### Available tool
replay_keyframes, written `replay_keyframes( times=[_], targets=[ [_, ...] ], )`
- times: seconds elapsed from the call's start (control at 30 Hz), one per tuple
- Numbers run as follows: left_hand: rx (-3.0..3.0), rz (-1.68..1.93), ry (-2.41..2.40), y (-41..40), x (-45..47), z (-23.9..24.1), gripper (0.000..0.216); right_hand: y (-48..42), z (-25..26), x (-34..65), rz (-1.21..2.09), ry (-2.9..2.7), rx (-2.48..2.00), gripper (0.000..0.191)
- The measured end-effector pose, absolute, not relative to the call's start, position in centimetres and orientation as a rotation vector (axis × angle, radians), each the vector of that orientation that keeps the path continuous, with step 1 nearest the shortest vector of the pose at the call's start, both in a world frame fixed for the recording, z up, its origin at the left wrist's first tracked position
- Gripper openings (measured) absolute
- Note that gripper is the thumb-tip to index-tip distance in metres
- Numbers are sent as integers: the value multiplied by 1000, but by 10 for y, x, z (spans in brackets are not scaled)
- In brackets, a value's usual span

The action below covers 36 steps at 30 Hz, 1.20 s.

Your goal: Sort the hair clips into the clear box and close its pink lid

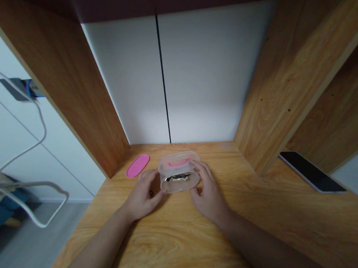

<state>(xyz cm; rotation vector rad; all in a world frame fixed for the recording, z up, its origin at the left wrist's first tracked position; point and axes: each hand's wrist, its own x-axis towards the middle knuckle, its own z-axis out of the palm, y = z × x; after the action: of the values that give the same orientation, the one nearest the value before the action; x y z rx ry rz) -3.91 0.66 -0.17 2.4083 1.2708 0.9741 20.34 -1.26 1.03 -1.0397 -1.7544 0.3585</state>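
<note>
Two hands clamp clear plastic box (pixel 179 177) between them, mid-desk (pixel 186 245): left hand (pixel 143 192), fingers curled, against its left side; right hand (pixel 208 192), half open, cupped round its right. Even pressure from both sides seems wise: box tilted, small metal pieces inside could slide. Pink oval piece (pixel 137 165) just left; phone (pixel 312 172) well right.

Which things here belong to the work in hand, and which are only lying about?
In hand: clear box, held by left hand and right hand; metal pieces inside; pink oval piece beside it.
Lying about: black phone; white cable.
</note>
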Motion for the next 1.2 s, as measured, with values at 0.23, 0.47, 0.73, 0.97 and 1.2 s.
replay_keyframes(
  times=[0.23, 0.47, 0.73, 0.97, 1.2],
  targets=[
    [2439, 979, 1205, 6, -36, 2, 53, -12, 8, 204, 295, -1588, -997, 46],
    [2464, 995, 1194, 4, -32, 7, 53, -12, 9, 205, 255, -1578, -1006, 33],
    [2471, 1033, 1173, 2, -31, 10, 56, -10, 5, 206, 280, -1533, -1056, 22],
    [2451, 1035, 1159, 1, -30, 10, 53, -12, 8, 207, 297, -1536, -1029, 7],
    [2455, 1053, 1131, -1, -27, 15, 51, -12, 7, 208, 308, -1530, -986, 6]
  ],
)
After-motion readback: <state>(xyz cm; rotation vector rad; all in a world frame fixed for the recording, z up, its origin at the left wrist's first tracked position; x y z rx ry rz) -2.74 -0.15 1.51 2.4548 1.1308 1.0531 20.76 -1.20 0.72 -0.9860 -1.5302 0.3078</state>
